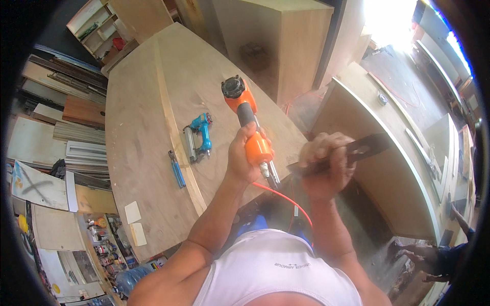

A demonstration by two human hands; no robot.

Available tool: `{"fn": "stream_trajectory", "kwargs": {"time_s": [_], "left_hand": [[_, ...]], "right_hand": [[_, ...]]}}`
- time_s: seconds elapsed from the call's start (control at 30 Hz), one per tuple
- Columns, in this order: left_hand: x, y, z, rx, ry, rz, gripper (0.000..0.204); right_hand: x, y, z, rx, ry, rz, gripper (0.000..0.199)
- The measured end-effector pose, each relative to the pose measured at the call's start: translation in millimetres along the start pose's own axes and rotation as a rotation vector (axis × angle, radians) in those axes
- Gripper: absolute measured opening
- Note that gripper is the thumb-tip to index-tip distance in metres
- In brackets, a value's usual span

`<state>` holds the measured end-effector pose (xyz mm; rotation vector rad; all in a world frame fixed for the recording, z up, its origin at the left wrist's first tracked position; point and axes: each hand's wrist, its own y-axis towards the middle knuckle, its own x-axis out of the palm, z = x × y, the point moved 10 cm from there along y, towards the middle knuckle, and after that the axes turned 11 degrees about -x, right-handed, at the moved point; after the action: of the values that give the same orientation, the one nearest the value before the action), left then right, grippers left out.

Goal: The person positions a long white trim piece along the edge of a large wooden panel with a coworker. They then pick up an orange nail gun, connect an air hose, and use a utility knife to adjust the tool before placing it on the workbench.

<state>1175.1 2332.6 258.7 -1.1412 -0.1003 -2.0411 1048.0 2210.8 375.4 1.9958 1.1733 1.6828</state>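
Note:
My left hand point(244, 155) is wrapped round the black grip of an orange air nail gun point(259, 149), held over the near right edge of the wooden panel point(135, 107). A black round cap tops the nail gun's head, and a metal fitting shows at its near end. To its right, my right hand point(326, 166) is closed on a long, dark flat piece point(370, 146) that sticks out on both sides. Motion blurs it, and its kind cannot be made out. On the panel, left of the gun, lie a teal air stapler point(200, 135) and blue-handled pliers point(177, 169).
A red air hose point(286, 198) curves below the nail gun. A wooden strip point(171, 112) runs along the panel. White-edged cabinet panels point(375, 148) stand at right, with a tape measure point(382, 99) on top. Another person's hand point(411, 255) shows at lower right. Boards point(81, 132) are stacked left.

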Motion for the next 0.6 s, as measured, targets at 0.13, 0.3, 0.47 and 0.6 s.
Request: {"fn": "stream_trajectory", "kwargs": {"time_s": [0.13,0.3,0.47,0.6], "left_hand": [[10.2,-3.5,1.9,0.016,-0.035,-0.004,0.037],[27.8,-6.0,-10.2,-0.042,-0.064,-0.075,0.037],[35.6,-5.4,-12.8,-0.056,-0.14,-0.18,0.03],[37.3,-2.7,-13.2,-0.038,-0.169,-0.181,0.03]], "right_hand": [[-13.6,7.5,10.0,0.051,0.112,0.167,0.017],[-18.7,-14.1,44.2,0.19,0.141,0.33,0.024],[-17.1,-12.3,40.5,0.177,0.046,0.353,0.032],[-19.8,-14.6,40.2,0.214,0.045,0.415,0.032]]}}
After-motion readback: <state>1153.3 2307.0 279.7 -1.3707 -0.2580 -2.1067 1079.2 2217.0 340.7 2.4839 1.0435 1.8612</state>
